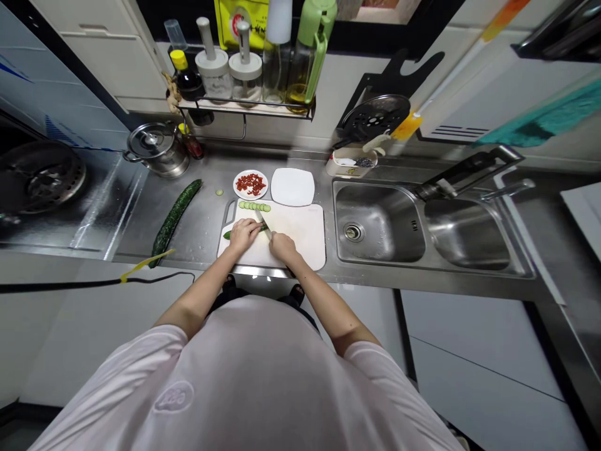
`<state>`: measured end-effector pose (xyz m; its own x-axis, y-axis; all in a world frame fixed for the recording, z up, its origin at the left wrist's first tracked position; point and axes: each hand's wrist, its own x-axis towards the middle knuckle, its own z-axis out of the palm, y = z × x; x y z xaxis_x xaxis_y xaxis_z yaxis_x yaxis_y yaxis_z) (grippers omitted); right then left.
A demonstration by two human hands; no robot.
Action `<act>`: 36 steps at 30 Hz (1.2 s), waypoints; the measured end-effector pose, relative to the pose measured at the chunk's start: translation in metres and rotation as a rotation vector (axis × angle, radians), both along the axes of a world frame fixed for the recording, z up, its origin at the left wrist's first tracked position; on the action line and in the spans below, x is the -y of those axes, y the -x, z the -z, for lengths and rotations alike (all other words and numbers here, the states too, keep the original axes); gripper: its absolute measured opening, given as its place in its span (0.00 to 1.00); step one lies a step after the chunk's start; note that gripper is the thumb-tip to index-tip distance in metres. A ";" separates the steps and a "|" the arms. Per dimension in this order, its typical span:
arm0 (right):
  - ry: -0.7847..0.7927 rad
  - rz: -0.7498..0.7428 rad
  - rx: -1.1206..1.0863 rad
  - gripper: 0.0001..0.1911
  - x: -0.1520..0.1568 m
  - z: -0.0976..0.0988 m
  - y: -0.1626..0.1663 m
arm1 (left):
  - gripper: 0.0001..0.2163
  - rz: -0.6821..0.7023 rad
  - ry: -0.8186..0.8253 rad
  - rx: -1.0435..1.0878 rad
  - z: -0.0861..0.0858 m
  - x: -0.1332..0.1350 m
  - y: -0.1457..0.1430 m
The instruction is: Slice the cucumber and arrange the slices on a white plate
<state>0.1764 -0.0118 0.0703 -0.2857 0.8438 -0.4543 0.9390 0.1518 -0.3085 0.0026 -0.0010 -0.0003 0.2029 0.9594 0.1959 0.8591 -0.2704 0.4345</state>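
Observation:
My left hand (246,234) presses a cut piece of cucumber (227,235) down on a white cutting board (305,244), its fingers closed over it. In my right hand (282,247) is the handle of a knife (260,217), whose blade points away from me and lies at the right end of the cucumber. A row of round cucumber slices (254,206) rests along the board's far edge. Just beyond the board are a plate of chopped red pieces (250,184) and a bare white plate (292,186). One stray slice (219,193) is on the counter.
A whole cucumber (176,216) lies left of the board, with a lidded steel pot (157,149) behind it. To the right is a double sink (380,222). Bottles and jars stand on a wall rack (248,109). A black cable (94,285) crosses at left.

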 end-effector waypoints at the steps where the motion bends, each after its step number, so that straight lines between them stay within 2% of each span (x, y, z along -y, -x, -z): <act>1: 0.001 0.004 0.000 0.16 -0.001 0.000 0.002 | 0.14 0.003 -0.002 0.000 0.000 0.000 0.000; 5: 0.003 0.008 -0.003 0.16 0.001 -0.003 0.001 | 0.14 0.006 -0.010 0.006 -0.001 0.001 0.000; 13: 0.010 0.001 0.019 0.14 0.025 0.004 -0.016 | 0.15 -0.005 0.003 0.009 -0.003 0.001 -0.001; 25: -0.009 -0.022 0.007 0.15 0.007 0.007 -0.003 | 0.13 0.003 -0.020 0.010 -0.001 0.001 0.000; 36: 0.012 -0.026 0.021 0.14 0.028 0.006 -0.018 | 0.14 0.006 -0.030 0.004 0.000 0.000 0.000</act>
